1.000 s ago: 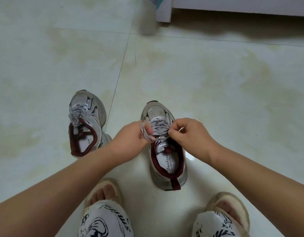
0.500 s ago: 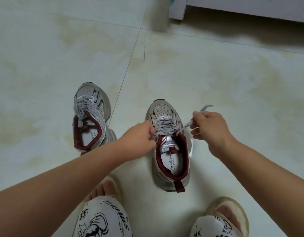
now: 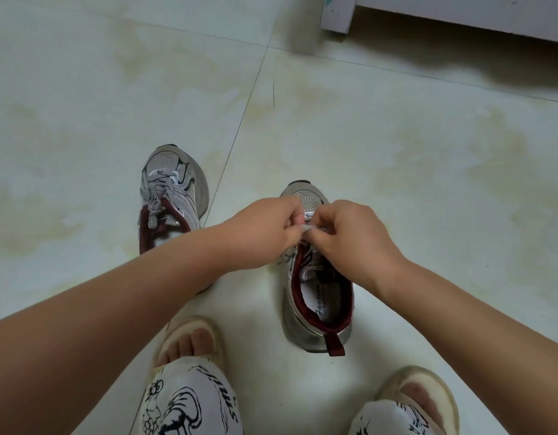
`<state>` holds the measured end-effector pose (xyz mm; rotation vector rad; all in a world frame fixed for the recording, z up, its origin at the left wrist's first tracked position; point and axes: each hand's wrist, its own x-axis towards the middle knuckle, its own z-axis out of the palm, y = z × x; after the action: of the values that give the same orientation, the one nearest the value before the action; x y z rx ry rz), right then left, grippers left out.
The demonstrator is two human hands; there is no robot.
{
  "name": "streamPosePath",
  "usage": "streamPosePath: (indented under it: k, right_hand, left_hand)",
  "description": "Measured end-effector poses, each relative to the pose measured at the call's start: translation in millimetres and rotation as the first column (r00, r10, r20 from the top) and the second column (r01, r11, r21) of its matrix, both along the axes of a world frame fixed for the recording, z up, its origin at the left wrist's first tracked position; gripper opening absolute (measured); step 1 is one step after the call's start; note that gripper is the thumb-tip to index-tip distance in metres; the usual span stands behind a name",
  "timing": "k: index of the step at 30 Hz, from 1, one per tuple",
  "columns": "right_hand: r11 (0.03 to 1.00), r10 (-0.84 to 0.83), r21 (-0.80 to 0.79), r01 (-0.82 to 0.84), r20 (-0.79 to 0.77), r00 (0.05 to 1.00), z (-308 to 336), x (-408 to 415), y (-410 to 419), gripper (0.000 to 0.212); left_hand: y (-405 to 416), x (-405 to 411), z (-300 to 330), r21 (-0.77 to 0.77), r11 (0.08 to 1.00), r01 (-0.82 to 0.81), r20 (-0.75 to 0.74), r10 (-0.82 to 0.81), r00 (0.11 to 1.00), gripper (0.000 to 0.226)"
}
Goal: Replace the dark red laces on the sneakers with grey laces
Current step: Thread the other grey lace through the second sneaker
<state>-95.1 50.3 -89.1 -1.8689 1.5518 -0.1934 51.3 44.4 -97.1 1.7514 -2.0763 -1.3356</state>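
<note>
Fingertips of the left hand [image 3: 265, 229] and the right hand [image 3: 356, 237] are being pinched together on the grey lace [image 3: 306, 228] over the throat of the near-right sneaker [image 3: 318, 296], both grips closed on the lace ends. For a neat knot, the two ends are best being kept evenly tensioned and pulled outward, with the tongue being left flat. The far-left sneaker [image 3: 172, 196], already laced in grey, is being left on the floor [image 3: 428, 152].

2nd sneaker [image 3: 172, 196] left of sneaker [image 3: 318, 296]
</note>
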Motion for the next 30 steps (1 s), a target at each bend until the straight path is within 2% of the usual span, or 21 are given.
streamPosePath:
  k: [5,7,9,12,16,18,20,21,24,27,30]
  right_hand:
    - [0.994,-0.113,0.015,0.112,0.063,0.992,-1.8,-4.3,-3.2,0.016]
    - [0.990,-0.135,0.042,0.131,0.114,0.984,-0.4,-4.6,-3.8,0.019]
    - [0.985,-0.168,0.073,0.157,0.167,0.972,0.4,-3.6,-6.5,0.022]
    - [0.969,-0.241,0.104,0.222,0.234,0.942,0.4,-2.0,-13.1,0.024]
    - [0.958,-0.281,0.134,0.255,0.245,0.928,0.1,-4.4,-16.5,0.014]
    - [0.955,-0.293,0.103,0.277,0.201,0.935,1.6,-5.1,-11.6,0.023]
    - [0.964,-0.266,0.021,0.265,0.126,0.956,4.7,-3.9,-5.0,0.029]
    - [0.968,-0.251,0.029,0.249,0.108,0.962,6.5,-2.9,-2.2,0.032]
    - [0.975,-0.155,0.172,0.141,0.069,0.986,4.8,1.0,3.4,0.044]
    - [0.982,0.005,0.187,0.005,-0.050,0.999,-0.6,3.6,5.4,0.026]
    - [0.982,0.057,0.183,-0.042,-0.076,0.996,-4.2,3.2,6.2,0.016]
  left_hand:
    - [2.4,3.7,-0.3,0.073,0.989,0.129,0.077,-0.134,0.988,0.027]
    - [4.9,3.7,-2.0,0.079,0.989,0.128,0.058,-0.133,0.989,0.024]
    - [5.4,4.6,-5.3,0.079,0.995,0.067,-0.003,-0.066,0.998,0.019]
    - [4.0,7.7,-11.7,0.079,0.997,-0.006,-0.032,0.009,0.999,0.027]
    - [4.4,15.9,-12.2,0.330,0.927,-0.181,-0.228,0.264,0.937,0.017]
    - [6.0,19.4,-11.4,0.394,0.896,-0.204,-0.280,0.329,0.902,0.016]
    - [8.5,20.8,-11.9,0.427,0.875,-0.226,-0.297,0.372,0.880,0.018]
    - [10.5,20.7,-13.2,0.442,0.865,-0.237,-0.292,0.389,0.874,0.021]
    - [16.6,17.1,-17.9,0.484,0.838,-0.251,-0.308,0.432,0.848,0.023]
    - [18.8,14.0,-20.3,0.468,0.845,-0.260,-0.337,0.443,0.831,0.019]
    - [17.9,12.5,-21.9,0.410,0.873,-0.263,-0.323,0.409,0.853,0.017]
